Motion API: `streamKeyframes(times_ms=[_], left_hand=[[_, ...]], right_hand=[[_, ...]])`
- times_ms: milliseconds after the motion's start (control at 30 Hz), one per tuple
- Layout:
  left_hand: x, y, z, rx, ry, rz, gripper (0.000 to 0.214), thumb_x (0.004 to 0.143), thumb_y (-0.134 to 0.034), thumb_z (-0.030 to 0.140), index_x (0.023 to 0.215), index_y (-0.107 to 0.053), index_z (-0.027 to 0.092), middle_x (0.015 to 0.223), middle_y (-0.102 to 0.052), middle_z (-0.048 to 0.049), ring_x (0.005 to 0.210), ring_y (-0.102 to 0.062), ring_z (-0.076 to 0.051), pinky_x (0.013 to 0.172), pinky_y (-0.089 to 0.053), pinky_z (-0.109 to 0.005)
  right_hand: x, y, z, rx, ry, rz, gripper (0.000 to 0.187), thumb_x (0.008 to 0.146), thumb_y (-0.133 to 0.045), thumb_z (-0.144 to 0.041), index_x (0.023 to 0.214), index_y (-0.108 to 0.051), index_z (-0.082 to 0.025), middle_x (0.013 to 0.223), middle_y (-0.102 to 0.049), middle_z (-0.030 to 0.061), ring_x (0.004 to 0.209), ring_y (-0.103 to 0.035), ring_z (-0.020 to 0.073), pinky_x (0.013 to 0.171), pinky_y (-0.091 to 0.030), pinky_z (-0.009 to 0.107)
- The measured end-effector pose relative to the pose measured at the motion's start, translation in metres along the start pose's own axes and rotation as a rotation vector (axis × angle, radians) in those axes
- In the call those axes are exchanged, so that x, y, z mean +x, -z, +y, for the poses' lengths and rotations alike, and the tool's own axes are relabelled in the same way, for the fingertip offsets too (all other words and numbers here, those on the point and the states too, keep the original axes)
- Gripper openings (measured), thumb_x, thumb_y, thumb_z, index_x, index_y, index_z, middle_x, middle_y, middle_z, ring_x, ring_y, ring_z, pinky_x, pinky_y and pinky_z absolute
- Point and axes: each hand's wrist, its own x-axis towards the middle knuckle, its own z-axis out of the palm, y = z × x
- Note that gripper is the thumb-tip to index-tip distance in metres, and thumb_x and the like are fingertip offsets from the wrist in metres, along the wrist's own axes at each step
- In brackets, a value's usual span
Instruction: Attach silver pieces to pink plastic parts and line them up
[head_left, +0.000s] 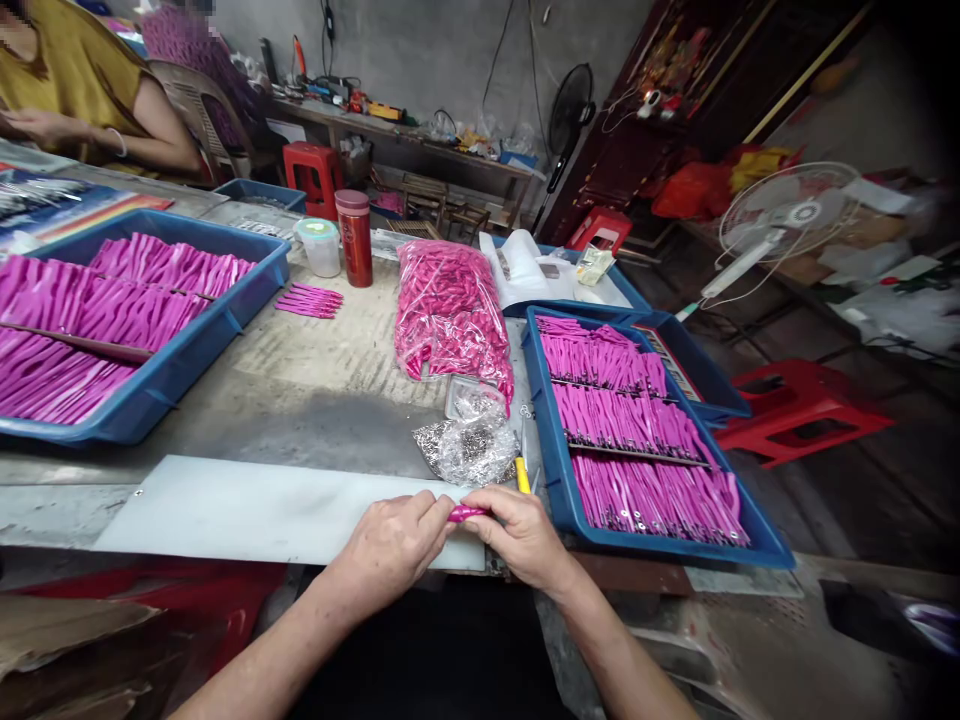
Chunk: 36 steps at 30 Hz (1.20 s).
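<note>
A small glossy pink plastic piece (pixel 466 513) is pinched between my two hands, just over the front edge of the table. My left hand (pixel 396 545) closes on its left end, and the fingers of my right hand (pixel 523 532) grip the other end. Beneath them lies a pale, flat sheet (pixel 247 510). Beyond my hands sits a clear plastic bag of tiny silvery parts (pixel 480 448), with a yellow-handled tool (pixel 522 474) beside it. Farther back, a clear bag (pixel 450 310) is full of similar pink pieces.
Blue trays (pixel 217 345) (pixel 750 548) hold rows of slim pink parts at left and right. Several pink parts (pixel 309 300) lie near a red tumbler (pixel 355 245) and a lidded tub (pixel 321 252). Someone in a yellow top (pixel 90 85) sits across, far left. A white fan (pixel 795 215) stands right.
</note>
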Motion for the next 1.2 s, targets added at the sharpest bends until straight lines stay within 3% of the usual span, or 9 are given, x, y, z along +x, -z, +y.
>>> streamKeyframes(times_ms=[200,1200], left_hand=[[0.0013,-0.0008,0.0017,0.03,0.04,0.079,0.018,0.086,-0.033,0.02,0.081,-0.049,0.017,0.06,-0.047,0.0015,0.05,-0.048,-0.01,0.044,-0.035,-0.021],[0.002,-0.0042,-0.001,0.023,0.029,0.075,0.018,0.085,-0.035,0.022,0.08,-0.051,0.017,0.061,-0.048,0.0013,0.05,-0.047,-0.009,0.045,-0.035,-0.02]], right_hand=[[-0.0024,-0.0019,0.0017,0.027,-0.029,0.075,0.012,0.078,-0.053,-0.024,0.084,-0.062,-0.019,0.075,-0.064,0.0013,0.069,-0.057,0.0125,0.063,-0.044,0.022],[0.0019,-0.0008,0.003,0.015,-0.027,0.017,0.013,0.079,-0.052,-0.025,0.084,-0.062,-0.019,0.074,-0.063,0.0022,0.069,-0.057,0.0128,0.063,-0.044,0.023]])
